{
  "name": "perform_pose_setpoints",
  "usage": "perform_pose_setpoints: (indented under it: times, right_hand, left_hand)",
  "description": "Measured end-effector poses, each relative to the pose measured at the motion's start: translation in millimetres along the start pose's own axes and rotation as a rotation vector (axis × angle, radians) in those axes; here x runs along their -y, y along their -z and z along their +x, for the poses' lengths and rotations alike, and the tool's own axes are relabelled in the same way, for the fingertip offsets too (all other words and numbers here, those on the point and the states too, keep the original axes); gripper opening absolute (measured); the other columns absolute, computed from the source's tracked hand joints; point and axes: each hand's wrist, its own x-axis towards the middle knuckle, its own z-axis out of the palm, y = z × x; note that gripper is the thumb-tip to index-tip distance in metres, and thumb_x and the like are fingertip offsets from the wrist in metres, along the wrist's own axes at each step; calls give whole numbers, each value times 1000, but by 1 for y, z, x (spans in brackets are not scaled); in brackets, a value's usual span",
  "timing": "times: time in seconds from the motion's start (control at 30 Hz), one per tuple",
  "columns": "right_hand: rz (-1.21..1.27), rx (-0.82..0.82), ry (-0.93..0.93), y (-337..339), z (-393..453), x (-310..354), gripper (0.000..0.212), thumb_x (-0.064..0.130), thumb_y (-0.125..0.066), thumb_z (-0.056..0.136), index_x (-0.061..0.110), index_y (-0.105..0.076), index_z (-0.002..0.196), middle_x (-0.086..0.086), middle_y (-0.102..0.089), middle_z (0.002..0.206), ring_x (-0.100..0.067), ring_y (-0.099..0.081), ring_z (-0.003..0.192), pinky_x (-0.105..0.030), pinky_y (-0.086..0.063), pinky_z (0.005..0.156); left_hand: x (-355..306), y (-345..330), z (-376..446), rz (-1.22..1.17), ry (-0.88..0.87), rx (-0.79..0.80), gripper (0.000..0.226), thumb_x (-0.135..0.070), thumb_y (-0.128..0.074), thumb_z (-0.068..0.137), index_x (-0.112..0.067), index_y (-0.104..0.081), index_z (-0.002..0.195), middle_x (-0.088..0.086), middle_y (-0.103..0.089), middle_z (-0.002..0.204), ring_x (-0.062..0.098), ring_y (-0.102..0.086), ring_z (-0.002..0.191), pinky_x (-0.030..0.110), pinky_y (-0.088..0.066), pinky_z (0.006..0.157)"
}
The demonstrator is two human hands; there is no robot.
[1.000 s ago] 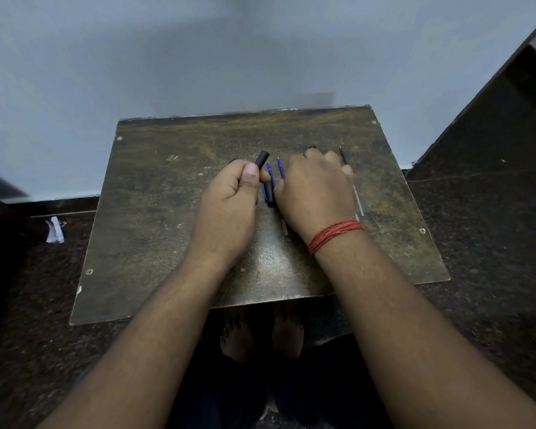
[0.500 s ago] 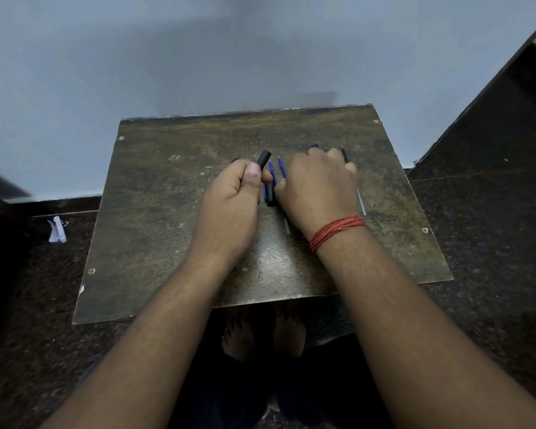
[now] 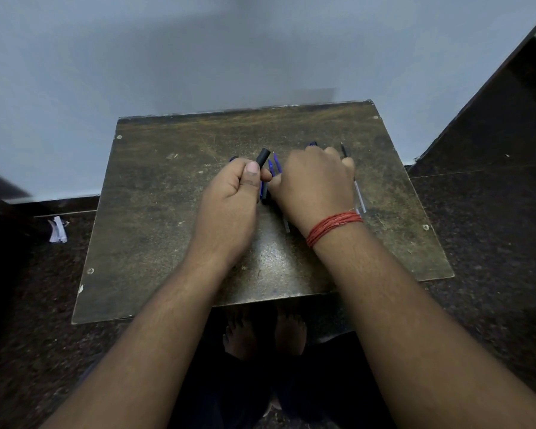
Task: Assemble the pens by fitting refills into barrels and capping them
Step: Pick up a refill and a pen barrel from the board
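Observation:
My left hand (image 3: 229, 202) grips a black pen barrel (image 3: 263, 157). The thumb lies along it, and its end sticks out toward the far right. Close beside it, my right hand (image 3: 314, 187), with a red thread on the wrist, lies fingers curled down over loose pen parts on the brown board (image 3: 155, 212). Two blue-tipped refills (image 3: 274, 164) poke out between the hands. A clear refill with a dark tip (image 3: 358, 193) shows along the right hand's outer edge. What the right fingers hold is hidden.
The board stands against a pale wall (image 3: 198, 57), with dark floor (image 3: 477, 227) on both sides. A scrap of white paper (image 3: 57, 229) lies on the floor at the left. My bare feet (image 3: 263, 332) show under the board's near edge.
Almost nothing differs. Both hands stay over the pen parts, and the right hand has edged slightly to the right.

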Motion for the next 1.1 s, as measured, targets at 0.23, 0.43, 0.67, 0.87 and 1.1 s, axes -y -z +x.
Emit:
perform_pose_setpoints:
  times: [0.23, 0.43, 0.67, 0.87, 1.1]
  right_hand:
    - [674, 136, -156, 38, 6, -8, 27, 27, -59, 79, 2, -64, 70, -20, -66, 66, -21, -53, 57, -39, -53, 60]
    - [905, 219, -191, 26, 1, 2, 26, 25, -65, 80, -1, -65, 74, -3, -59, 64, -15, -51, 59, -34, -43, 56]
    - [1396, 284, -284, 24, 3, -1, 19, 0, -62, 83, 14, -58, 72, -2, -61, 62, -4, -47, 42, -20, -33, 41]
    - [1683, 190, -429, 30, 15, -17, 15, -8, -59, 84, 2, -65, 94, -10, -60, 73, -9, -44, 51, -21, -28, 44]
    - [1888, 25, -577, 23, 21, -28, 14, -6, -59, 88, 6, -61, 83, -3, -58, 61, -11, -54, 51, -21, -34, 44]
  left_hand:
    - [-3, 1, -2, -15, 12, -7, 29, -39, -39, 101, -31, -66, 96, -22, -50, 54, 0, -41, 52, 31, -30, 53]
    - [-7, 0, -3, 10, -4, -1, 29, -26, -41, 108, -35, -69, 113, -21, -71, 80, -4, -64, 74, 28, -47, 69]
    - [-9, 0, -2, -80, 17, 35, 30, -21, -38, 109, -27, -67, 116, -22, -59, 58, -8, -51, 52, 23, -36, 57]
    - [1, -1, -1, -35, 26, 63, 30, -41, -40, 101, -32, -68, 105, -21, -49, 53, -1, -42, 52, 33, -31, 55]
    - [4, -1, -1, -10, 31, 62, 30, -43, -40, 99, -32, -68, 101, -21, -47, 52, 2, -39, 51, 32, -29, 53]
